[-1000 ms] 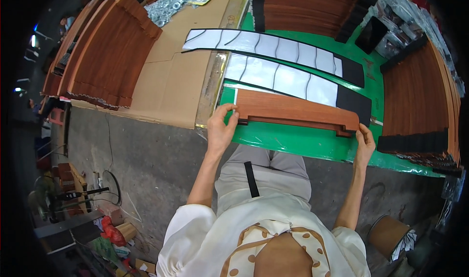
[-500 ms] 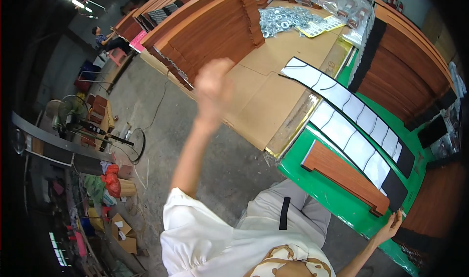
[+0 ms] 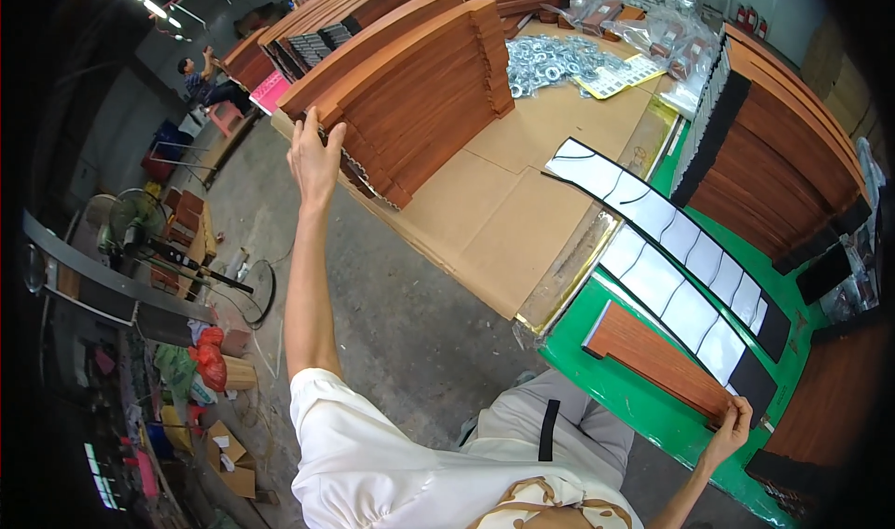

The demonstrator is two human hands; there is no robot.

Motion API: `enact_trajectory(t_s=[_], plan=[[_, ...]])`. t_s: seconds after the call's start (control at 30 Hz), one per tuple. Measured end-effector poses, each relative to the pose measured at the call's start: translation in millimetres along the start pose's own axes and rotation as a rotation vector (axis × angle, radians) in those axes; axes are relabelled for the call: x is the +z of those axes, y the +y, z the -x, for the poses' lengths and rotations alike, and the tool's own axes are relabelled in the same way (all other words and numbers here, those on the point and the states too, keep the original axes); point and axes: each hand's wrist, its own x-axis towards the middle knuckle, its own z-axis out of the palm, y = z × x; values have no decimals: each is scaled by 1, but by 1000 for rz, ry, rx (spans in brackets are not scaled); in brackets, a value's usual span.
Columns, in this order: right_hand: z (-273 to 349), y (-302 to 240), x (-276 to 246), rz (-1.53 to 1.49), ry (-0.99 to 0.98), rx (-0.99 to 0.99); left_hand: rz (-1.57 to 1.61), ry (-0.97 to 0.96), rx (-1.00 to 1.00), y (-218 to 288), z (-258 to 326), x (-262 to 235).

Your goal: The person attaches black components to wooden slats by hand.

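Note:
My left hand (image 3: pixel 317 161) is at the near left end of a row of curved brown wooden boards (image 3: pixel 419 100). Its fingers and thumb close around the end of one board; the exact contact is partly hidden. My right hand (image 3: pixel 732 429) grips the near right end of a single brown wooden board (image 3: pixel 657 359), which lies on the green table (image 3: pixel 597 394). Just beyond that board are two curved black strips with white backing, a nearer strip (image 3: pixel 671 291) and a farther strip (image 3: pixel 685 240).
Brown cardboard (image 3: pixel 494 226) covers the table at left. A pile of metal rings (image 3: pixel 550 68) and a yellow-edged sheet (image 3: pixel 620 77) lie farther back. More brown boards (image 3: pixel 774 147) are stacked at right. A fan (image 3: pixel 135 221) stands left; a person (image 3: pixel 200 77) sits far off.
My left hand has moved left, from in front of the stacked boards to their end. My right hand has shifted from the black strip's corner to the end of the single board.

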Motion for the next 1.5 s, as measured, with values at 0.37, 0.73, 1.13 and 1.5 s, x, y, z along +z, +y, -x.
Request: enact_trajectory(t_s=[0.37,0.73,1.13,1.5], plan=[[11,-24,3,-33,-56,-10,-54,220,42,-1,-35,-19],[17,-21,6,-71,-70,-49,139,6,308,-18,-43,-9],[35,-41,-1,-13,-61,-100,-38,402,627,73,-47,-37],[-15,-92,10,-765,11,333,873,-64,846,197,157,-57]])
